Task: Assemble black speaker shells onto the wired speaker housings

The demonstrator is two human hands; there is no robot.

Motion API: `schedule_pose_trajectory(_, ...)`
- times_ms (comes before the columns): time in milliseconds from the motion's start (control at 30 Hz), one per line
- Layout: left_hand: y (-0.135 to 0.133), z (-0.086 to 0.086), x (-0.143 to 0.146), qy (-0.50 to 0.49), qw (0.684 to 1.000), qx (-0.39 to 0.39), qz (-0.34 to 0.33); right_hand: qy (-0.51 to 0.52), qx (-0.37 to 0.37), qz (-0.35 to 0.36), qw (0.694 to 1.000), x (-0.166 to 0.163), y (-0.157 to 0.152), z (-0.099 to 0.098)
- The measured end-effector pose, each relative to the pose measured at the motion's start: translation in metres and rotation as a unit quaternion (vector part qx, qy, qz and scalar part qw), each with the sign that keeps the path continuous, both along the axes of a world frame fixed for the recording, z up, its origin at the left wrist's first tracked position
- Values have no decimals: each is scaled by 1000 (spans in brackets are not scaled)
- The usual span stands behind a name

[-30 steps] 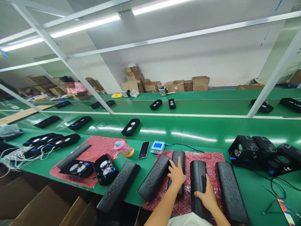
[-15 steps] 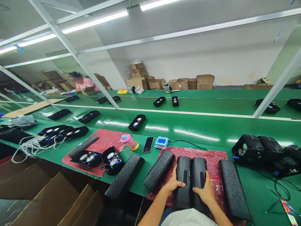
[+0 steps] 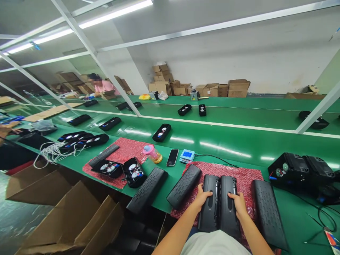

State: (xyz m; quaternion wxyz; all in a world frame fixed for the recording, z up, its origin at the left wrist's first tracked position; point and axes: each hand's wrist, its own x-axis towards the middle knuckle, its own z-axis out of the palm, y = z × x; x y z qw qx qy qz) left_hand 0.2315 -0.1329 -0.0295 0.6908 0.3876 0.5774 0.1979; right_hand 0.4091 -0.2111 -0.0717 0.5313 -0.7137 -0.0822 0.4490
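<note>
Two long black plastic speaker cases lie side by side in front of me on red bubble wrap [image 3: 247, 173], each with an oval recess on its upper face. My left hand [image 3: 202, 197] grips the outer side of the left speaker case [image 3: 211, 212], its thumb resting near the recess. Around the outer edge of the right speaker case [image 3: 227, 216] my right hand [image 3: 239, 204] is closed, thumb on top. A textured black panel [image 3: 184, 187] lies to the left of the pair. Another textured panel [image 3: 269, 212] lies on the right.
Open cases with round drivers [image 3: 134, 171] sit left, near a pink-capped bottle [image 3: 152, 154], a phone [image 3: 172, 157] and a small blue meter [image 3: 187, 156]. Black units [image 3: 300, 170] and cables stand right. A co-worker's hand [image 3: 13, 127] shows at far left; cartons [image 3: 66, 216] sit below.
Both hands have shifted up along the two cases, and the right thumb now lies on top of its case. The view has swung left, bringing a co-worker's hand in at the far left.
</note>
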Motion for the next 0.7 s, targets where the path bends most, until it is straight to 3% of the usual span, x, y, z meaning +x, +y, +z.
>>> schedule_pose_trajectory(367,2,-2,0,3,1000,12,14,50,56,47,996,1,-26,10)
schedule_pose_trajectory(567,2,2,-14,-38,997,-41,-52,4,60,34,998,-3,-24,5)
schedule_pose_trajectory(700,2,4,-15,-17,999,-32,-38,-22,70,40,997,-4,-24,5)
